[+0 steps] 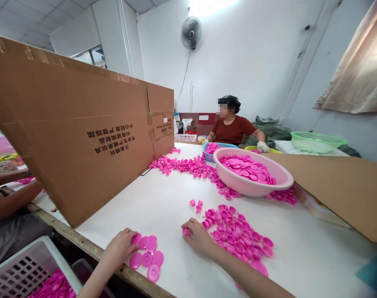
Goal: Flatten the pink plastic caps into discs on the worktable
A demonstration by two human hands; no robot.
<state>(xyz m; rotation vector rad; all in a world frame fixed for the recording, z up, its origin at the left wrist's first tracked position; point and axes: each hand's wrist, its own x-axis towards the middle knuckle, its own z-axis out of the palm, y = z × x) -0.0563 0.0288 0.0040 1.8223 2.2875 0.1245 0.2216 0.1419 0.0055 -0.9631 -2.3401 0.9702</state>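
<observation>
My left hand [121, 245] is at the table's front edge, its fingers closed on a pink plastic disc [136, 238]. Beside it several more flat round pink discs [147, 259] lie in a loose cluster. My right hand [198, 236] pinches a small pink plastic cup [186, 232] just above the white tabletop. To the right of that hand spreads a pile of small pink cups [234, 229], partly behind my forearm. A few stray cups [198, 206] lie just beyond my fingers.
A large cardboard box [120, 107] stands along the left. Ahead, a pale pink basin [253, 188] holds pink discs, with more cups around it. A gloved co-worker [234, 128] sits opposite. A cardboard flap [346, 190] juts in at right; a white crate [48, 248] is below left.
</observation>
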